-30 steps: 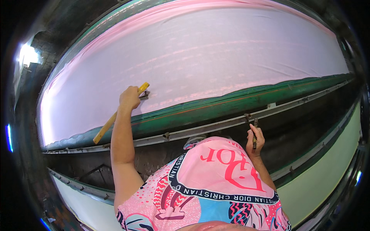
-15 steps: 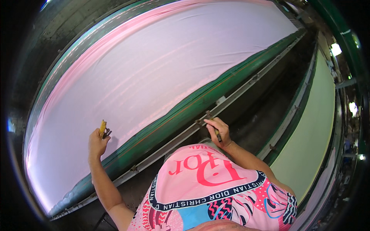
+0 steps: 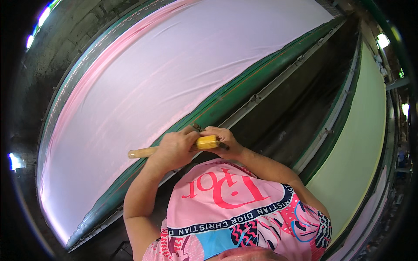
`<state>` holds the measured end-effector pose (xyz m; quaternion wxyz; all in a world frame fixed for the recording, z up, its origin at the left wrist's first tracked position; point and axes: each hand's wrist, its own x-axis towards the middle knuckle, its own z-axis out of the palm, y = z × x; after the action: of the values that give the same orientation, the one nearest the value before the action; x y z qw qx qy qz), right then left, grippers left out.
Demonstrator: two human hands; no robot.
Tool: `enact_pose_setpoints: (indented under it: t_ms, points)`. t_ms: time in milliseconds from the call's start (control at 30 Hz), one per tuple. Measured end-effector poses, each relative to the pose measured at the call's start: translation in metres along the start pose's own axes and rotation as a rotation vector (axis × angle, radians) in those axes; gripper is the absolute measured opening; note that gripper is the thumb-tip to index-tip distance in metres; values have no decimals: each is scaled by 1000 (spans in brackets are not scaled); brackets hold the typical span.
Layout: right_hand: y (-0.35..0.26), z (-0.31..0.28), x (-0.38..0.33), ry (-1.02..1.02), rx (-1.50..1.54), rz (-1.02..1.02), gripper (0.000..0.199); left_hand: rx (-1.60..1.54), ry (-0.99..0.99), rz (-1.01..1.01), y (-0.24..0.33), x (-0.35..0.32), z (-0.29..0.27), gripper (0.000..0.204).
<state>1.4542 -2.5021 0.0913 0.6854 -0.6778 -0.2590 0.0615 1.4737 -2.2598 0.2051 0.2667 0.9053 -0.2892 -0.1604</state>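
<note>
A yellow wooden stick (image 3: 174,148) is held level in front of the chest, just above the green table edge (image 3: 226,98); the left hand (image 3: 176,150) is closed around its middle; the right hand (image 3: 224,139) is closed over its yellow end. Pink fabric (image 3: 174,74) is stretched flat across the long table beyond; a pale green cloth (image 3: 361,143) is seen on the neighbouring table to the right

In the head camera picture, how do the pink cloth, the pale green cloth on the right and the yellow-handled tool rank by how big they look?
1. Pink cloth, filling most of the view.
2. Pale green cloth, a narrower strip, squeezed at the fisheye rim.
3. Yellow-handled tool, held in the left hand and right hand, smallest though nearest the camera.
</note>
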Motion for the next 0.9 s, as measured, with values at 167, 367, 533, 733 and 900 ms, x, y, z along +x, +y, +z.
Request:
enact_pose_setpoints:
  t_ms: [167, 367, 533, 733, 900]
  points:
    - [-12, -82, -21, 134, 496, 558, 48, -78, -9, 34, 45, 86, 18, 50]
    - [-12, -144, -26, 224, 699, 676, 48, -152, 107, -187, 69, 134, 21, 72]
    - [0, -187, -29, 412, 566, 534, 49, -37, 108, -235, 46, 151, 76, 61]
    - [24, -227, -42, 485, 501, 461, 45, 36, 203, -253, 37, 173, 140, 51]
    - [12, -225, -38, 483, 516, 499, 47, 65, 247, -249, 31, 179, 167, 54]
